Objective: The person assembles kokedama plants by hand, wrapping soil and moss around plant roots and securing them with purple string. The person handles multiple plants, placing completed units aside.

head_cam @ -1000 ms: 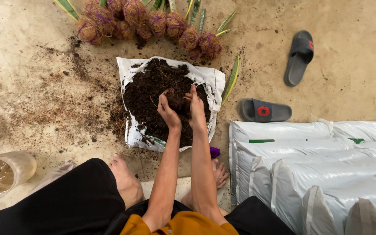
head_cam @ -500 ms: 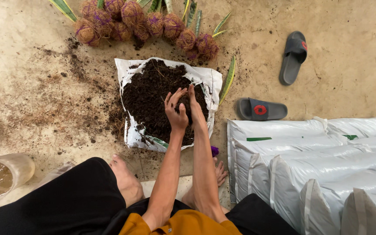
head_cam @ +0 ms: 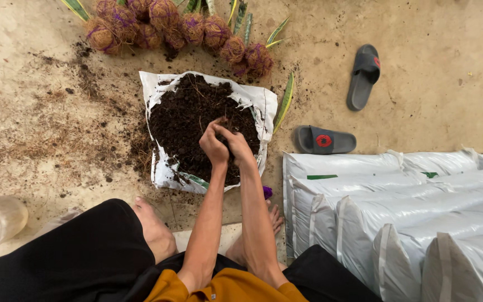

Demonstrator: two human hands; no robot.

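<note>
Hands — left hand [head_cam: 213, 146] and right hand [head_cam: 238, 146] — pressed together, cupping soil [head_cam: 183, 120] (dark) over a white bag [head_cam: 157, 92].

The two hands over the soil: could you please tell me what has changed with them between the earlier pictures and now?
A second ago the left hand and right hand lay apart on the dark soil, fingers spread. Now they have drawn together, touching and cupped over a clump of it; whether they grip it is unclear. The white sack, the wrapped root balls and the two sandals stayed put.
</note>
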